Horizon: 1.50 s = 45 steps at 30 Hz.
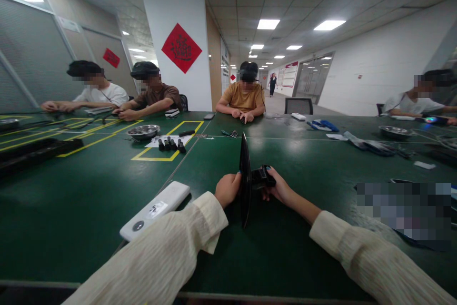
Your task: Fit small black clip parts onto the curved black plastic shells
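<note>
Holding a thin black panel (pixel 245 191) on edge over the tabletop (pixel 271 267), the left hand (pixel 226 191) in the head view had its thumb against the panel's left face. The right hand (pixel 281 188) was closed around a black block (pixel 263 177) at the panel's right face; whether block and panel were joined could not be told. Left of the panel and nearer the wearer lay a white device (pixel 155 212) with a round dark spot. Beyond the panel to the left, black cylinders (pixel 172 145) stood inside a yellow outline (pixel 154 159), with a metal bowl (pixel 144 132) just beside them. Right of the panel and farther off were plastic bags (pixel 367 144). Straight beyond the panel sat a person in a mustard shirt (pixel 244 98), hands together.
</note>
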{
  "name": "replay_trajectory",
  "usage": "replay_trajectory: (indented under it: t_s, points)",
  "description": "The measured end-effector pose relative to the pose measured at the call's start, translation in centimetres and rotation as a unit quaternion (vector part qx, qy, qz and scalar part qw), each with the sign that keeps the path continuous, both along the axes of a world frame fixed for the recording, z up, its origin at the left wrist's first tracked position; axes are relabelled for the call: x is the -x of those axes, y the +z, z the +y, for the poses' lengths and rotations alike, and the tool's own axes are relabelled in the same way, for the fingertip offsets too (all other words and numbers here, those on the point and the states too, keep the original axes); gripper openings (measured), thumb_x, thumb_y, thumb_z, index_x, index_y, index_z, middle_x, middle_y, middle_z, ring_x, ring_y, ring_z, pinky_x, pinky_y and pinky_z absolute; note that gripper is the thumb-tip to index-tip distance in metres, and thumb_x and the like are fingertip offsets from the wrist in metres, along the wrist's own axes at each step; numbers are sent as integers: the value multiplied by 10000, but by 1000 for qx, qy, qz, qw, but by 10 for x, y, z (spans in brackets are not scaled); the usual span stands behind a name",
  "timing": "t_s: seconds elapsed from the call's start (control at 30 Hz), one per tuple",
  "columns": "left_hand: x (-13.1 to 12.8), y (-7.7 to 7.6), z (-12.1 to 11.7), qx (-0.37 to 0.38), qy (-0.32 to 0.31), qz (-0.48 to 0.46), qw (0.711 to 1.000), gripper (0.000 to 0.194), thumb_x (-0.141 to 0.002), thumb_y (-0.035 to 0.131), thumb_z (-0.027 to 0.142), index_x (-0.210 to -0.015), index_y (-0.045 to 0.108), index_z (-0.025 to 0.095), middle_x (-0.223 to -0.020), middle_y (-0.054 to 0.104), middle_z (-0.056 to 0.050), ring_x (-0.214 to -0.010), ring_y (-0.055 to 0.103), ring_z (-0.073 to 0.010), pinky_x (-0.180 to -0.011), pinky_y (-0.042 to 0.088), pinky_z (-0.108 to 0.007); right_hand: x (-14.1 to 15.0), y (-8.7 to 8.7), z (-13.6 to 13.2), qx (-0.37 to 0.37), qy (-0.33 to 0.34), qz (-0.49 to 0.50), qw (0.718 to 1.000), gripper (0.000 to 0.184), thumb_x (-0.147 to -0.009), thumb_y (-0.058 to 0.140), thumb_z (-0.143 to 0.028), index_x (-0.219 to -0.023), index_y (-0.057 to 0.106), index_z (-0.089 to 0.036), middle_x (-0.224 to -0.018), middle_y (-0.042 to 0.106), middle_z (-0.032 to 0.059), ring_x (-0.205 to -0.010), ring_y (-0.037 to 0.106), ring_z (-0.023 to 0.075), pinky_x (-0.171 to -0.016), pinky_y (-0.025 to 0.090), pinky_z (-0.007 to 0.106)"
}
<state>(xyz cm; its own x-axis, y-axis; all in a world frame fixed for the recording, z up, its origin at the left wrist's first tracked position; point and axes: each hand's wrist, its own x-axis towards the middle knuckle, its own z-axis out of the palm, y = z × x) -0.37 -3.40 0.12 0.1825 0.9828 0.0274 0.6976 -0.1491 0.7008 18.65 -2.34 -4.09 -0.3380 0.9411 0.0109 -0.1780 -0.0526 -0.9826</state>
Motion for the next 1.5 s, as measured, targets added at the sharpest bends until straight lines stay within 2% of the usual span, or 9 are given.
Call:
replay_trajectory:
  t_s: [0.23, 0.5, 0.9, 1.1, 1.37, 1.5]
  points:
    - [0, 3, -2, 5, -2, -1, 1000, 448, -876, 291, 320, -523, 518, 163, -585, 579, -43, -602, 534, -158, -567, 328, -260, 0, 1, -1, 14, -1, -1, 1000, 391, -841, 377, -609, -888, 408, -223, -495, 545, -34, -368, 546, 155, -314, 384, 214]
    - [1, -1, 0, -11, -9, 9, 1000, 494, -886, 281, 356, -565, 590, 142, -599, 595, -55, -621, 548, -170, -584, 353, -263, -1, -1, 1, 11, -3, 3, 1000, 413, -835, 384, -632, -885, 422, -224, -468, 501, -53, -364, 540, 155, -302, 371, 211]
    - [1, -7, 3, -8, 0, -3, 1000, 532, -900, 243, 416, -536, 536, 160, -578, 556, -39, -603, 519, -161, -569, 329, -260, 1, 2, -1, 14, -6, -5, 1000, 417, -841, 371, -633, -873, 416, -220, -460, 537, -36, -358, 540, 157, -311, 381, 213]
    - [1, -4, 2, -14, -4, 8, 1000, 507, -892, 268, 377, -529, 546, 158, -579, 576, -44, -611, 535, -166, -568, 327, -264, 2, 5, -4, 20, -17, 0, 1000, 350, -865, 360, -571, -904, 392, -224, -441, 493, -65, -345, 529, 157, -305, 374, 211]
    - [0, 1, -1, -4, -2, 16, 1000, 486, -880, 285, 344, -556, 587, 145, -605, 604, -57, -619, 552, -172, -577, 345, -267, 0, 2, -2, 5, -11, 8, 1000, 407, -841, 395, -623, -913, 408, -223, -487, 539, -47, -359, 544, 158, -300, 381, 214]
    - [0, 2, -1, -6, -1, 18, 1000, 474, -880, 297, 331, -567, 598, 143, -621, 618, -61, -634, 558, -173, -595, 362, -263, 0, 2, -2, 9, -10, 0, 1000, 415, -846, 385, -635, -863, 432, -223, -464, 518, -47, -361, 546, 153, -307, 388, 211]
